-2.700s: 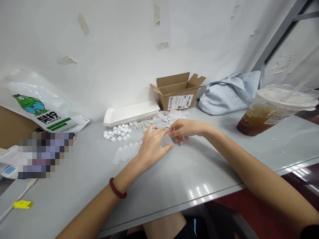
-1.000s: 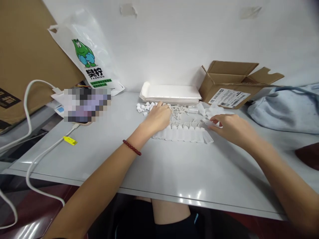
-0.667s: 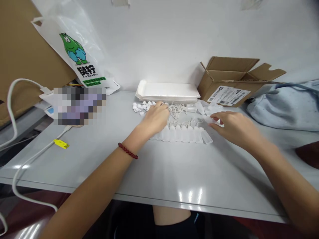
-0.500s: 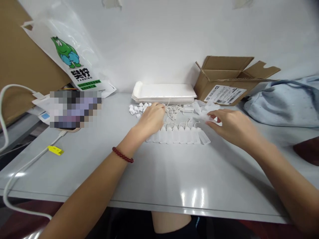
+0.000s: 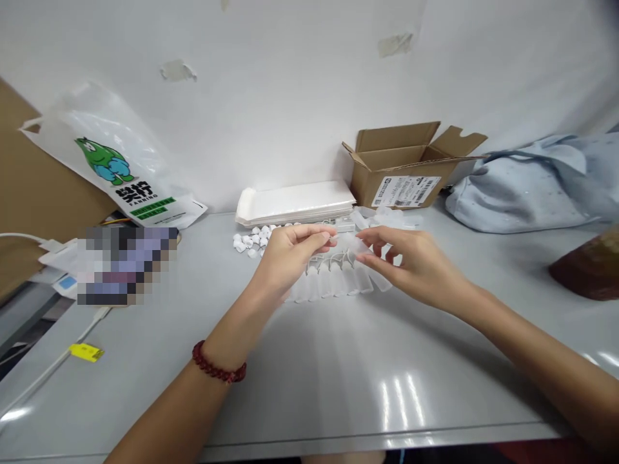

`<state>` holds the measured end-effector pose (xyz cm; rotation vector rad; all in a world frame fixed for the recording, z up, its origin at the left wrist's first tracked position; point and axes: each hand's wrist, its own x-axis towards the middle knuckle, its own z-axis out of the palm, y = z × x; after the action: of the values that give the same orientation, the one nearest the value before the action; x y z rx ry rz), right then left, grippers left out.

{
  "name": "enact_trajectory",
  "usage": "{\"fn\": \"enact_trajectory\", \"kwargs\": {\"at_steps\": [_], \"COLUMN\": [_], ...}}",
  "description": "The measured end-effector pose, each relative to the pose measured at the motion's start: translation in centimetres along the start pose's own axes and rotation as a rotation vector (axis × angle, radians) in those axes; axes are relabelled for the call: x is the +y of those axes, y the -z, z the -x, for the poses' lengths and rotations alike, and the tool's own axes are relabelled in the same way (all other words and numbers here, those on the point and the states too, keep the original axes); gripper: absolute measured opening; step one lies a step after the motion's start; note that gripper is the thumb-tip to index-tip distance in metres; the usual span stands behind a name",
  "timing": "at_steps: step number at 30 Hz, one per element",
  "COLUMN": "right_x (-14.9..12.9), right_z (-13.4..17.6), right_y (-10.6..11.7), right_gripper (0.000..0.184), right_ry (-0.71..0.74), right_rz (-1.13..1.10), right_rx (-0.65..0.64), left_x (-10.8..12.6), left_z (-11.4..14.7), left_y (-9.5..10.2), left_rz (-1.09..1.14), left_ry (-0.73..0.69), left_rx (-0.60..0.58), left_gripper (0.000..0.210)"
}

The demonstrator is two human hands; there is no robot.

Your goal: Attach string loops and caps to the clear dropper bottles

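Note:
My left hand [image 5: 294, 254] pinches a small white piece [image 5: 333, 237] between thumb and fingertips; its exact kind is too small to make out. Facing it, my right hand [image 5: 411, 258] grips a clear, frosted plastic sleeve [image 5: 360, 247] by its right side, with the fingertips curled round it. Below both hands lies a row of similar frosted sleeves [image 5: 333, 283], with white cord loops [image 5: 341, 259] at their far ends. My left hand hides part of that row. Small white caps [image 5: 250, 240] lie in a heap to the left, and more loose sleeves [image 5: 387, 216] lie behind my right hand.
A stack of white padded envelopes [image 5: 300, 201] and an open cardboard box [image 5: 406, 183] stand along the wall. A blue cloth bag [image 5: 522, 196] and a brown cup [image 5: 587, 267] are at the right. At the left are a plastic bag [image 5: 111, 154], a blurred-out device [image 5: 130, 264] and its cable [image 5: 46, 377].
My left hand has come away from the cords and turned thumb up, pinching a small white piece. My right hand has brought the frosted sleeve left, close to it. The view has shifted.

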<state>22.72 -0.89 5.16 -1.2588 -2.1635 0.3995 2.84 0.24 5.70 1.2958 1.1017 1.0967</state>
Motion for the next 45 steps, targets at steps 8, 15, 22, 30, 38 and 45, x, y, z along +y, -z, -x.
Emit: {"fn": "enact_trajectory", "kwargs": {"at_steps": [8, 15, 22, 30, 38, 45], "right_x": [0.0, 0.0, 0.4, -0.4, -0.1, -0.1], "right_z": [-0.1, 0.0, 0.1, 0.3, 0.1, 0.0], "right_y": [0.1, -0.6, -1.2, -1.1, -0.8, -0.1], "right_gripper": [0.025, 0.024, 0.032, 0.037, 0.032, 0.018], "right_ry": [0.045, 0.074, 0.059, 0.054, -0.050, -0.112], "right_rz": [-0.033, -0.031, 0.022, -0.046, -0.194, -0.199], "right_rx": [-0.080, -0.042, 0.030, 0.058, 0.083, 0.092], "left_x": [-0.5, -0.8, -1.0, -1.1, -2.1, -3.5], "left_z": [0.1, 0.2, 0.5, 1.3, 1.5, 2.1], "left_y": [-0.8, -1.0, -1.8, -2.7, -2.8, -3.8], "left_rz": [-0.062, -0.036, -0.061, -0.013, -0.409, -0.815], "left_ry": [-0.074, -0.088, -0.127, -0.168, -0.569, -0.870], "left_rx": [0.043, 0.019, 0.035, 0.039, 0.114, 0.159], "left_gripper": [0.014, 0.012, 0.013, 0.021, 0.016, 0.029]}}
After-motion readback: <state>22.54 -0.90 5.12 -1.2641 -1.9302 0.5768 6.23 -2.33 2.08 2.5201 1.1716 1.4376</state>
